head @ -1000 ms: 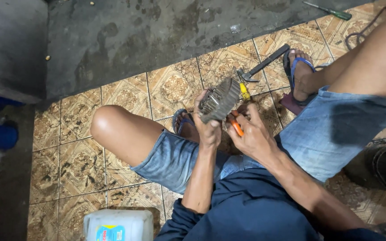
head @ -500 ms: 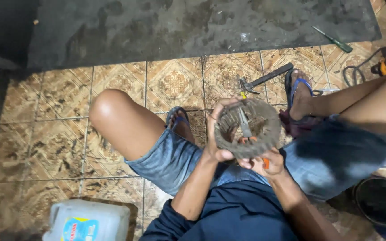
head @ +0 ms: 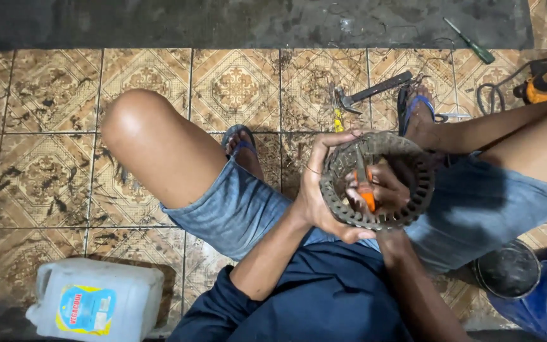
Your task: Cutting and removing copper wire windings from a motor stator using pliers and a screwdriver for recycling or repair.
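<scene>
Left hand (head: 318,196) is wrapped round the rim of a slotted metal ring (head: 406,161) (looks like a motor stator core), held over the lap, open face up toward the camera. Right hand (head: 384,193) is inside the bore, fingers closed on an orange-handled tool (head: 366,193), blade pointing to 12 o'clock. A hammer (head: 371,94) lies on the tiled floor (head: 52,95) at 12 from the ring; green screwdriver (head: 470,41) at 1; white plastic jug (head: 96,301) far off at 8; dark bucket (head: 508,269) at 4.
</scene>
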